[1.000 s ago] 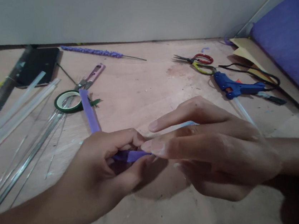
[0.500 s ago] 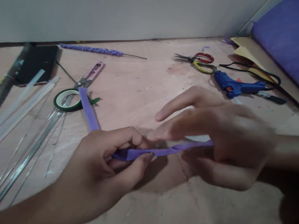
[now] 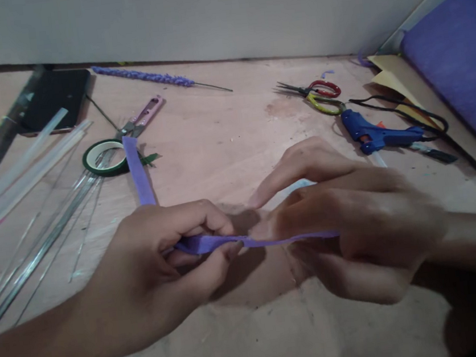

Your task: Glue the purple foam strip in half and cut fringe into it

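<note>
Left hand [image 3: 161, 261]: thumb and forefinger closed in a pinch on the purple strip [image 3: 245, 240], near mid-frame above the table [image 3: 225, 145]. Right hand [image 3: 355, 228]: fingers curled around the other end of the same strip, forefinger extended toward the left hand; grip blurred but closed on the strip. The strip spans taut between both hands, roughly level, and a further length runs from behind the left hand away across the table to the green tape roll [image 3: 100, 158]. Beside the roll: pink snips [image 3: 142, 115], a bundle of wires [image 3: 39, 247] and clear glue sticks [image 3: 26, 168]. Far left: phone [image 3: 55, 99]. Near the wall: purple braided stem [image 3: 144, 77]. Right side: scissors [image 3: 317, 95], blue glue gun [image 3: 377, 137], purple felt [image 3: 461, 61]
</note>
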Demonstrator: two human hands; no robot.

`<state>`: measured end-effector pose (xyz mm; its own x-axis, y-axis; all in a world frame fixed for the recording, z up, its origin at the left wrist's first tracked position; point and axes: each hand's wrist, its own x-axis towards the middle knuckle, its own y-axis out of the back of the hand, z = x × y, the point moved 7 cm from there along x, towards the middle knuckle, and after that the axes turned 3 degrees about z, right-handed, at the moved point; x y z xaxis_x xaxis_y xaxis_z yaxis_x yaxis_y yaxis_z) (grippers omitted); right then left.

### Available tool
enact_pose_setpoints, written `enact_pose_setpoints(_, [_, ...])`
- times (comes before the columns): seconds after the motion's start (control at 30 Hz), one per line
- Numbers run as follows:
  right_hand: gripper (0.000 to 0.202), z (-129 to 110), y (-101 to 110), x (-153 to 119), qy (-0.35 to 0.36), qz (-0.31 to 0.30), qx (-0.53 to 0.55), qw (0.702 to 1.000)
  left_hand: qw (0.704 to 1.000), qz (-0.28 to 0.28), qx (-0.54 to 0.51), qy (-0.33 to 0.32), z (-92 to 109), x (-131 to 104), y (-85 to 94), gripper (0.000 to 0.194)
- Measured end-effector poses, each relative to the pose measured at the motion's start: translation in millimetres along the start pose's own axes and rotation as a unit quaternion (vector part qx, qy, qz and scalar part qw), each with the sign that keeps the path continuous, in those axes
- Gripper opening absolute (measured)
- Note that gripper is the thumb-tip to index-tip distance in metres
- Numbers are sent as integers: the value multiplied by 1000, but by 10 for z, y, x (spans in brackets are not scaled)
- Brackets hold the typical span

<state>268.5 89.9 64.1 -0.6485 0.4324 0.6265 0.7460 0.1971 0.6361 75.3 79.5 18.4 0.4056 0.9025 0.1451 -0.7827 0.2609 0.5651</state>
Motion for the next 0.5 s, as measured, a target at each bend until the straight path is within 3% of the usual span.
enact_pose_setpoints(0.13, [24,26,84,1,-34,9,-15,999,1000,-3,-30,-2,-13,-5,-17,20])
enact_pose_setpoints(0.27, [9,73,-16,-11,-5,-18,-1,1000,997,3,16,-74,82,9,-18,29])
enact_pose_setpoints(0.33, [14,72,-79,-30,21,-9,-8,1000,994,6,47,-101,123,11,-18,27])
enact_pose_setpoints(0.5, [5,41,-177,-68,-7,-21,-65,998,991,-17,89,-101,149,1,-46,25])
